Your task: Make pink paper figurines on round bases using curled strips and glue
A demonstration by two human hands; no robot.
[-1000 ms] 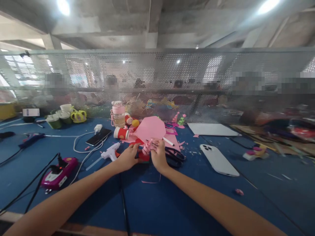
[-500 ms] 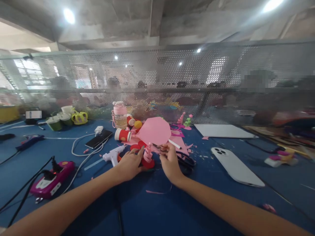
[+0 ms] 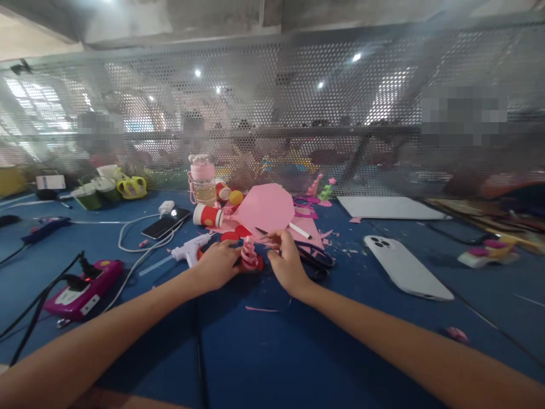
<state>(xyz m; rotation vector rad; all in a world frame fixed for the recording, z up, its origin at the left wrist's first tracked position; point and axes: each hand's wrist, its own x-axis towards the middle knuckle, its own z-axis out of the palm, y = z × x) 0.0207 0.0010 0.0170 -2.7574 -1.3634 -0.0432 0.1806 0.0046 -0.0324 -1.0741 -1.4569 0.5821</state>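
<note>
Left hand (image 3: 217, 266) steadies red base of pink paper spiral (image 3: 248, 254); right hand (image 3: 286, 262) pinches pink strip end. Spiral likely light, flimsy, crushable; grip base rim.

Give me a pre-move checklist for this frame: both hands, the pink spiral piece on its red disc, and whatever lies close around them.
1. Left hand steadies the red disc: ok, fingers rest at its edge.
2. Right hand grips the pink strip leading to the pink spiral piece: cannot tell, fingertips blurred.
3. Spiral upright on the disc: ok.
4. Glue gun clear of the left hand: ok, beside it, apart.
5. Scissors clear of the right hand: not ok, right beside it.
6. White phone out of the way: ok, off to the right.
</note>
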